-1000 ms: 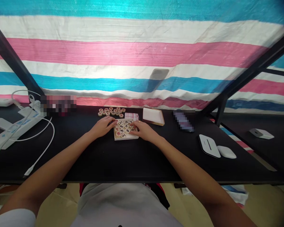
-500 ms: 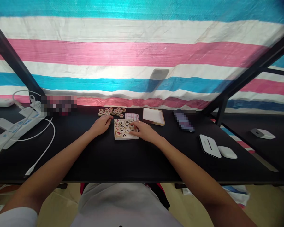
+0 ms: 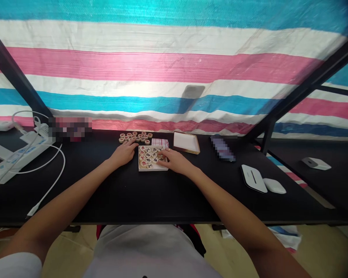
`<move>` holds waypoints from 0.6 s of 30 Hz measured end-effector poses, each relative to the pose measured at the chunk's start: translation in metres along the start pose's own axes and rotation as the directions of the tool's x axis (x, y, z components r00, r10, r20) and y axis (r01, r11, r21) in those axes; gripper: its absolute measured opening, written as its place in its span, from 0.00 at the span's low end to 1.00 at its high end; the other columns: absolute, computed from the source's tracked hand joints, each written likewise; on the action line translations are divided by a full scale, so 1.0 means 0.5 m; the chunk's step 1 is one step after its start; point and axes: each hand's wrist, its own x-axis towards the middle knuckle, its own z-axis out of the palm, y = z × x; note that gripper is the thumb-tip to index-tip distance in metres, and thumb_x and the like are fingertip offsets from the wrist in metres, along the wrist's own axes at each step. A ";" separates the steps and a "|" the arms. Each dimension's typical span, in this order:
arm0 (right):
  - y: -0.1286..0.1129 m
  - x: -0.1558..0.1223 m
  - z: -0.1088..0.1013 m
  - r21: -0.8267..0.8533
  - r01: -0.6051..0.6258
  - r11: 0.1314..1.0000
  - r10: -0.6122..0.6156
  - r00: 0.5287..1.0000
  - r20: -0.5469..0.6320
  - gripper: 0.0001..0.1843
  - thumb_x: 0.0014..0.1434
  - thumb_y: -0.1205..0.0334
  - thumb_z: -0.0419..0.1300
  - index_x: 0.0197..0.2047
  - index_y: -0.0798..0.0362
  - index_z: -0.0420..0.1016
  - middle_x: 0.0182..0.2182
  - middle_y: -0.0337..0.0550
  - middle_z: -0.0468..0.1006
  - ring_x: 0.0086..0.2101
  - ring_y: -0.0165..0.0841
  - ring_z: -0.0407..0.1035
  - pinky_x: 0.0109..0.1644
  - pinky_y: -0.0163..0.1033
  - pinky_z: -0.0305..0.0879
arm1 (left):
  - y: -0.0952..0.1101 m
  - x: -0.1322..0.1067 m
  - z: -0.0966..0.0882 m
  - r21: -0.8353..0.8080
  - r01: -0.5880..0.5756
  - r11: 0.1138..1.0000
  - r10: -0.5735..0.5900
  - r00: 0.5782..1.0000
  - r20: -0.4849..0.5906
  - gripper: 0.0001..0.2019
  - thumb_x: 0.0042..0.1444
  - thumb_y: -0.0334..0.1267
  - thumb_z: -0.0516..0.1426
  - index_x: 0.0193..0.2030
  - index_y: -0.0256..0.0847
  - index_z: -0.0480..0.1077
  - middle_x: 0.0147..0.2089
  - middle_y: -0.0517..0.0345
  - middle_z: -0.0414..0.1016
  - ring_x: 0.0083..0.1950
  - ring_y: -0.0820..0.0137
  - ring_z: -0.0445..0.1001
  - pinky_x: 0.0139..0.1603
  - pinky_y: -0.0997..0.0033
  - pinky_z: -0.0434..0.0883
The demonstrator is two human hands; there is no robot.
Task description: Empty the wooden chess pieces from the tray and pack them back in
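A shallow white box (image 3: 153,169) sits on the black desk, filled with rows of round xiangqi pieces (image 3: 148,154) with red and dark characters. Its front right part shows bare floor. My right hand (image 3: 176,161) rests over the box's right side, thumb and fingers spread apart above the pieces there. Behind and left of the box lies a loose group of xiangqi pieces (image 3: 135,136). My left hand (image 3: 124,152) lies palm down at their near edge, fingers stretched out and touching or just over the nearest ones; the fingertips partly hide those pieces.
Behind the box lies a red-and-white printed sheet (image 3: 160,142), with the box lid (image 3: 186,142) to its right. A blurred phone-like object (image 3: 222,148), a white flat device (image 3: 253,178) and a white mouse-like case (image 3: 274,185) stand right. Left are a power strip (image 3: 14,164) and cables.
The whole view has shifted slightly left. My left fingers reach a little further over the loose pieces; my right hand stays at the box's right side.
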 end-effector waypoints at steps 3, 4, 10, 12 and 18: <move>-0.001 -0.001 0.000 -0.002 -0.005 1.000 0.005 1.000 0.003 0.18 0.60 0.52 0.58 0.51 0.51 0.71 0.39 0.44 0.72 0.36 0.34 0.69 0.41 0.37 0.62 | -0.006 0.008 -0.004 0.033 -0.005 0.999 0.004 0.999 0.039 0.24 0.58 0.27 0.45 0.61 0.37 0.63 0.68 0.51 0.57 0.64 0.60 0.61 0.61 0.61 0.64; -0.001 -0.001 0.000 -0.004 -0.008 1.000 0.008 1.000 0.002 0.19 0.60 0.52 0.58 0.52 0.51 0.70 0.39 0.44 0.72 0.36 0.34 0.69 0.41 0.37 0.62 | -0.008 0.013 -0.006 0.040 -0.019 0.999 0.016 0.998 0.059 0.25 0.57 0.26 0.45 0.62 0.37 0.62 0.68 0.51 0.56 0.65 0.60 0.60 0.61 0.61 0.64; -0.002 0.000 -0.001 -0.013 -0.009 1.000 0.010 1.000 0.005 0.20 0.60 0.52 0.58 0.53 0.51 0.70 0.39 0.44 0.73 0.37 0.34 0.69 0.41 0.38 0.62 | -0.020 0.060 -0.017 0.041 -0.039 0.998 0.033 0.989 0.144 0.32 0.53 0.21 0.44 0.65 0.39 0.58 0.69 0.48 0.56 0.64 0.59 0.62 0.57 0.60 0.68; -0.002 0.000 -0.002 -0.011 -0.011 1.000 0.011 1.000 0.006 0.20 0.60 0.52 0.58 0.53 0.51 0.70 0.40 0.45 0.73 0.37 0.35 0.69 0.41 0.38 0.63 | -0.019 0.076 -0.016 0.033 -0.027 0.999 0.021 0.986 0.167 0.31 0.53 0.22 0.45 0.65 0.42 0.59 0.68 0.48 0.58 0.63 0.57 0.64 0.54 0.58 0.69; -0.002 0.000 -0.002 0.007 -0.011 1.000 0.011 1.000 0.003 0.19 0.60 0.52 0.58 0.52 0.51 0.70 0.40 0.44 0.73 0.36 0.34 0.69 0.42 0.38 0.63 | -0.012 0.088 -0.017 0.039 -0.030 0.999 0.024 0.990 0.136 0.24 0.57 0.27 0.46 0.60 0.40 0.64 0.63 0.43 0.63 0.57 0.52 0.69 0.49 0.54 0.70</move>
